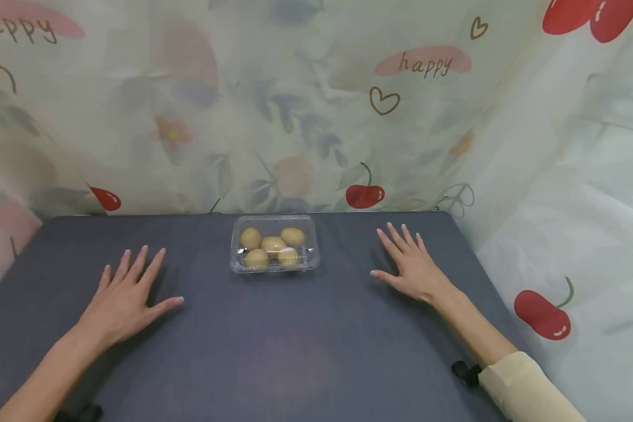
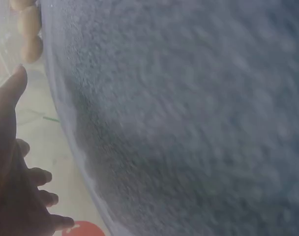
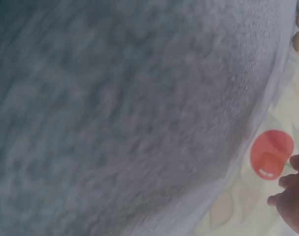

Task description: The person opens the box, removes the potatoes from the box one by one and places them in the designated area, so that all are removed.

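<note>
A clear plastic box (image 1: pixel 237 264) sits at the far middle of the table, with several round, tan, egg-like things (image 1: pixel 272 246) showing through it. To its left, my left hand (image 1: pixel 120 308) is held palm down with straight, spread fingers and holds nothing. My right hand (image 1: pixel 414 266), on the other side of the box, has its fingers spread too and nothing in it. Neither hand touches the box. At the top left of the left wrist view some of the tan round things (image 2: pixel 30 22) show beyond the thumb.
A dark grey cloth (image 1: pixel 285 334) covers the table. Behind it hangs a pale patterned curtain (image 1: pixel 327 129) with cherries and flowers, and it continues along the right side (image 1: pixel 575 234). Black straps (image 1: pixel 466 373) are at the wrists.
</note>
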Available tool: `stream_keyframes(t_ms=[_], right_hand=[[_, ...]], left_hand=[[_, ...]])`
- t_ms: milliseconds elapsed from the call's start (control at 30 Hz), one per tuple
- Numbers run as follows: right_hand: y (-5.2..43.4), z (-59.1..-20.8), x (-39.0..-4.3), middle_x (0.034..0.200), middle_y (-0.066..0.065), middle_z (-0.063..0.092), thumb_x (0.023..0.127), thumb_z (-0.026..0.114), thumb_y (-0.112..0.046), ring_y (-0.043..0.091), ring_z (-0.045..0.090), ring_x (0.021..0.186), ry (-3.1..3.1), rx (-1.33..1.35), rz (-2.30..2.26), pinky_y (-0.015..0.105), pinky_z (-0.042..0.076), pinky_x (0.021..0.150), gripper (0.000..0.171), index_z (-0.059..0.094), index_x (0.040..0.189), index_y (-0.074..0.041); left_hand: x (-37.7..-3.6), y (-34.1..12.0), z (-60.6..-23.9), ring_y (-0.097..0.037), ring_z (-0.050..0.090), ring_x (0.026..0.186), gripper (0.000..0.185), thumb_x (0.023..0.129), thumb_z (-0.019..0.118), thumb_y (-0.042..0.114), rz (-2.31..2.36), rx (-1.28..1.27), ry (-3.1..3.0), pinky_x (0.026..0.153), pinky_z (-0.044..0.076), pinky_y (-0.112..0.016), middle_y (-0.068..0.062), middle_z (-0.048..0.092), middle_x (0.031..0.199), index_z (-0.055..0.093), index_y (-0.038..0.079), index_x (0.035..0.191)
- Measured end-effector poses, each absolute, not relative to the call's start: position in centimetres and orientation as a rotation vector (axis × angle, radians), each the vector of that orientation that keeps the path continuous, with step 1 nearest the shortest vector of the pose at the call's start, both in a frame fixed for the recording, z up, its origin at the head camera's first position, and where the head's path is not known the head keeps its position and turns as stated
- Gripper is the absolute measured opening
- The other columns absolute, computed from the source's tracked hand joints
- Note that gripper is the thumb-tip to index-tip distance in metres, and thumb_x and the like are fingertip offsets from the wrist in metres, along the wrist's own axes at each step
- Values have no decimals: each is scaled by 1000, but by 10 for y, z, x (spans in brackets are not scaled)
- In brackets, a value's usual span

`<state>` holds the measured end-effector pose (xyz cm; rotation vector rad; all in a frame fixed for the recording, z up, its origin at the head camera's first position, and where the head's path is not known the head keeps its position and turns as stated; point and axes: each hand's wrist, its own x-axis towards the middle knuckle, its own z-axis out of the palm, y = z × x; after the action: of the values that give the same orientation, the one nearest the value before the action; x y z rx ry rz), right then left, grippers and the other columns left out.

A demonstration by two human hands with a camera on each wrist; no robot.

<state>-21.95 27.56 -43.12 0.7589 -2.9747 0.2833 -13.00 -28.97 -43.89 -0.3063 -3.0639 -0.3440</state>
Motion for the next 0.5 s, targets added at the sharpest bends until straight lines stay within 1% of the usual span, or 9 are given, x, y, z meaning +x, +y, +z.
stream_keyframes(t_ms=[167,300,500], right_hand=[[266,-432,-216,165,10,13,91,52,-70,34,0,152,-2954,810,295,64,8,116,91,13,161,-25],[259,-431,-215,166,8,11,92,52,-69,33,3,152,-2934,849,316,63,9,116,90,14,160,-25],[249,-428,-214,165,9,13,93,55,-64,35,7,151,-2911,925,418,61,10,117,88,16,160,-23]], left_hand=[[-131,-280,-439,-53,1,145,108,86,54,76,-383,-313,-3095,109,3,-73,-30,8,160,5,14,161],[-135,-272,-437,-53,2,145,109,86,54,75,-459,-306,-3120,109,5,-73,-30,7,161,3,15,161],[-141,-261,-435,-53,2,146,109,87,54,74,-512,-324,-3140,110,7,-73,-30,9,160,3,13,160]])
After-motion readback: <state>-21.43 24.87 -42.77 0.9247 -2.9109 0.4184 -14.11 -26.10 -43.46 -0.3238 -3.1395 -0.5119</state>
